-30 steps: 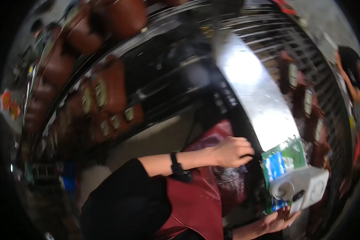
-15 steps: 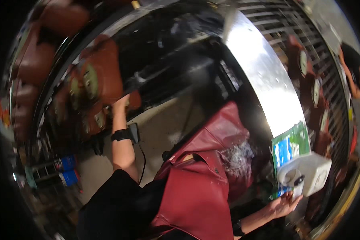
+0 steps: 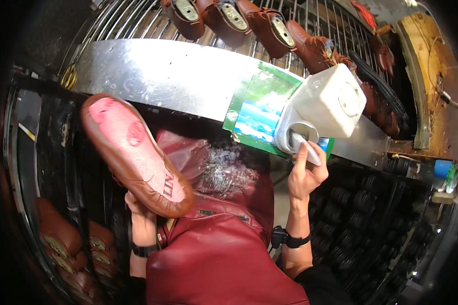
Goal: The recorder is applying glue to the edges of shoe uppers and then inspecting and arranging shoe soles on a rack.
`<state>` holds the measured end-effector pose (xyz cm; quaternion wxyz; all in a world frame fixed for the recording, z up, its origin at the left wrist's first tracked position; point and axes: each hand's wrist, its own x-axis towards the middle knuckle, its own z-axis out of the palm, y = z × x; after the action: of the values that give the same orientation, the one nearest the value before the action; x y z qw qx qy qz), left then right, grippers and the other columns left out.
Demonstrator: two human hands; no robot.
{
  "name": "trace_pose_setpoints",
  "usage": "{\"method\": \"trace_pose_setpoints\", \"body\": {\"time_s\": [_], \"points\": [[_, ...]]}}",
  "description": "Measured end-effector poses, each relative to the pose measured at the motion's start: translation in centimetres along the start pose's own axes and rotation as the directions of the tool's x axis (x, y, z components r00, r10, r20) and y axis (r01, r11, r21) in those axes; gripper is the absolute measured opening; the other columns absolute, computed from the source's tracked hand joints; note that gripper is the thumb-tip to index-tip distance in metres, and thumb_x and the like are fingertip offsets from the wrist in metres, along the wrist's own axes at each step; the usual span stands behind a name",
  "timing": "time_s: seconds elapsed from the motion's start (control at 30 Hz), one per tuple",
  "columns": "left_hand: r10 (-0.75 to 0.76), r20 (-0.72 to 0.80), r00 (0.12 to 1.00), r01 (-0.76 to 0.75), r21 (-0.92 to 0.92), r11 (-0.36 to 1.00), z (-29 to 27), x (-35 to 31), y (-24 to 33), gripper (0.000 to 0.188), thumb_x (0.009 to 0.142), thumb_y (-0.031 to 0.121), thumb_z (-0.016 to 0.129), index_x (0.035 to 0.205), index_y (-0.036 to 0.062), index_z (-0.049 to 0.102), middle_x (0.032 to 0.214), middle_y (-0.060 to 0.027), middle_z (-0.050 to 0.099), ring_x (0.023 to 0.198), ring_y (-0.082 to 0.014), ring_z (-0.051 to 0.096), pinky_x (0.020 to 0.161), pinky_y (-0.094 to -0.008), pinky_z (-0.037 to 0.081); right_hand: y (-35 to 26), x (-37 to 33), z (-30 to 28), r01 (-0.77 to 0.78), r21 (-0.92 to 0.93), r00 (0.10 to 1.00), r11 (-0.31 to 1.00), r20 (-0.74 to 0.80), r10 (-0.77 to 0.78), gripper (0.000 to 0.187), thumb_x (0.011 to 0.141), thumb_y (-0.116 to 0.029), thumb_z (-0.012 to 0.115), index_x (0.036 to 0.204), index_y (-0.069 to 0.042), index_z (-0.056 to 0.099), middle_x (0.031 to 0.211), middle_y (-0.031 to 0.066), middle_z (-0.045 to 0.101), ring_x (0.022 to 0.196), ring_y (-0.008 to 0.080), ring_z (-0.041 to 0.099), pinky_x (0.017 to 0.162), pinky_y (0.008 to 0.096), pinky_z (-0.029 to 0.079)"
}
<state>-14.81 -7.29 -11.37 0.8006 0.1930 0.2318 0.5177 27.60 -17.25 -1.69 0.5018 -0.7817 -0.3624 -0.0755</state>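
Observation:
My left hand (image 3: 137, 206) is closed around the heel or toe end of a brown leather shoe (image 3: 137, 157), partly hidden behind it. The shoe is held bottom up, showing a pinkish underside with dark lettering. Between the fingers of my right hand (image 3: 309, 172) is a white-handled brush (image 3: 310, 152), its far end inside the round mouth of a white plastic container (image 3: 336, 96). That container lies tilted on a green and blue sheet (image 3: 254, 101) over the metal ledge.
A shiny metal ledge (image 3: 163, 71) curves across ahead of me, with several brown shoes (image 3: 234, 20) on a wire rack (image 3: 132, 20) beyond it. More brown shoes (image 3: 58, 234) stand at lower left. A stained maroon apron (image 3: 213, 254) covers my lap. Dark stacked items (image 3: 348, 218) fill the right.
My view has swung round to the left-hand shoe and ledge. My left hand, earlier reaching among shoes at the left, now holds one before me. The brush has entered the container's mouth.

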Motion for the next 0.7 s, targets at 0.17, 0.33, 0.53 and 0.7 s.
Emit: {"method": "trace_pose_setpoints", "body": {"time_s": [0.17,0.33,0.53,0.7], "points": [[-0.141,0.288,0.947,-0.025,0.505,0.863,13.5,9.0,2.6,0.067,0.104,0.037,0.058,0.156,-0.0017,0.041,0.150,-0.0181,0.054,0.131,-0.0314,0.059,0.112,-0.0441,0.051,-2.0,0.3,0.0,-0.461,0.452,0.859,0.764,0.009,0.512,0.018,0.102,-0.011,0.072,0.108,0.006,0.069,0.084,0.0090,0.070,0.065,0.0142,0.066,0.057,0.0282,0.054],[-0.246,0.448,0.860,-0.190,0.728,0.659,21.9,13.4,1.5,0.065,0.091,0.006,0.078,0.146,-0.0096,0.048,0.141,-0.0248,0.061,0.124,-0.0329,0.065,0.109,-0.0476,0.052,-3.9,2.2,-0.9,-0.641,0.754,0.583,0.148,0.352,0.733,0.024,0.106,-0.024,0.066,0.111,-0.001,0.064,0.089,0.0135,0.073,0.061,0.0211,0.067,0.049,0.0315,0.052],[0.104,0.892,0.441,-0.836,0.450,-0.315,11.4,14.2,-5.8,0.031,0.094,0.009,0.067,0.123,0.0111,0.057,0.135,-0.0183,0.067,0.123,-0.0374,0.065,0.099,-0.0470,0.051,-5.5,0.8,3.0,-0.719,0.658,0.674,0.224,0.581,0.455,0.020,0.103,-0.016,0.069,0.112,0.002,0.065,0.085,0.0160,0.071,0.060,0.0214,0.068,0.049,0.0323,0.054],[0.103,0.890,0.445,-0.820,0.451,-0.354,12.2,14.0,-5.9,0.034,0.093,0.010,0.069,0.124,0.0110,0.057,0.135,-0.0179,0.067,0.125,-0.0362,0.064,0.100,-0.0463,0.051,-7.0,0.9,6.2,-0.763,0.586,0.646,0.272,0.675,0.357,0.019,0.102,-0.013,0.071,0.110,0.003,0.064,0.083,0.0164,0.071,0.058,0.0214,0.067,0.049,0.0318,0.053]]}}
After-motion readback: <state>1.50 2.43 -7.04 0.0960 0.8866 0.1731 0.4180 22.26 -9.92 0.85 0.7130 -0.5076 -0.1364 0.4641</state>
